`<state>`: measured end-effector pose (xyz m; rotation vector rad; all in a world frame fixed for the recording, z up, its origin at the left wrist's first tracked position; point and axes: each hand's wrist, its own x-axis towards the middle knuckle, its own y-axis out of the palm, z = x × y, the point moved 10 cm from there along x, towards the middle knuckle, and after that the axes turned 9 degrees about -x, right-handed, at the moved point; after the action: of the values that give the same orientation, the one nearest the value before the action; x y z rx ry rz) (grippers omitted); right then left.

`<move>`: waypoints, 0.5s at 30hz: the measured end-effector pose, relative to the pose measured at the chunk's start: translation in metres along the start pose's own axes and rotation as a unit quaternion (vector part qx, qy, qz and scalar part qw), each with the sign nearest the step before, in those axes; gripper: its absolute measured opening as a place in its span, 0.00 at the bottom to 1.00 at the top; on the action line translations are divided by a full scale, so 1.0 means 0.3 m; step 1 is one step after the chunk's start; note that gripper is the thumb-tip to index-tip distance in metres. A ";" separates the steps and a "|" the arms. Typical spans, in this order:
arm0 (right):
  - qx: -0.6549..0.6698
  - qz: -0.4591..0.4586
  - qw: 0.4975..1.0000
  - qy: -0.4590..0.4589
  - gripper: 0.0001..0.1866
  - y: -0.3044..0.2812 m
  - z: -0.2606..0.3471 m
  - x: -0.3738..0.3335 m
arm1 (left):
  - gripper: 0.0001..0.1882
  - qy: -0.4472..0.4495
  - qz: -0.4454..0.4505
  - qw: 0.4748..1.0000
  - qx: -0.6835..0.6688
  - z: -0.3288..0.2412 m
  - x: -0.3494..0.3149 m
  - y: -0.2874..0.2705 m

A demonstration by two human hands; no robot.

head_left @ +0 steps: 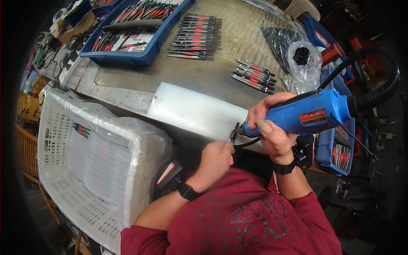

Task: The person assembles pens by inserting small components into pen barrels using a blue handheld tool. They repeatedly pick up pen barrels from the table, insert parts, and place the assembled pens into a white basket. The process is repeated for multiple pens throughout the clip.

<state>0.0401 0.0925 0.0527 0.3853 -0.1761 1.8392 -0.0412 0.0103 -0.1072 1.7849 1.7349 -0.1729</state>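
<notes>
My right hand [274, 138] is closed round a blue corded power tool [304, 111] with a dark tapered nose aimed left. Pinched in my left hand [214, 159] is a slim dark pen-shaped tool [233, 134], its upper end close to that nose. Whether the two touch I cannot tell. Both hands are at the near edge of a white block [195, 111] on the bench. Beyond the block, to the right, lies a small row of silver, red and black pen-shaped tools [253, 76].
A longer row of similar tools [195, 36] lies farther back, beside a blue tray [127, 59] holding many more. At left stands a white plastic basket [138, 170] lined with clear film, a few tools inside. Plastic bags [304, 72] and blue bins [325, 159] are at right; a thick black cable [378, 95] loops there.
</notes>
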 end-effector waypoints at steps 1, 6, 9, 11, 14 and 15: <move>-0.008 0.010 1.000 -0.009 0.21 0.009 0.005 0.002 | 0.14 0.011 -0.005 1.000 0.014 -0.008 0.001 -0.004; -0.051 0.044 0.998 -0.015 0.21 0.053 0.003 0.012 | 0.15 -0.004 -0.028 1.000 0.008 0.001 -0.002 -0.012; -0.058 0.051 0.997 0.010 0.19 0.083 -0.022 0.030 | 0.15 -0.006 -0.037 0.999 0.012 0.000 -0.002 -0.015; -0.104 0.037 0.992 0.058 0.16 0.083 -0.057 0.042 | 0.15 0.010 -0.040 0.999 0.017 -0.010 -0.002 -0.019; -0.155 0.085 0.982 0.068 0.12 0.112 -0.064 0.051 | 0.15 0.024 -0.039 0.999 0.014 -0.012 -0.001 -0.015; -0.154 0.086 0.981 0.081 0.12 0.113 -0.072 0.052 | 0.15 0.020 -0.042 0.999 0.021 -0.008 0.001 -0.018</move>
<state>0.0002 0.1033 0.0407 0.0033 -0.3869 1.9651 -0.0468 0.0115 -0.1073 1.7570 1.8483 -0.2122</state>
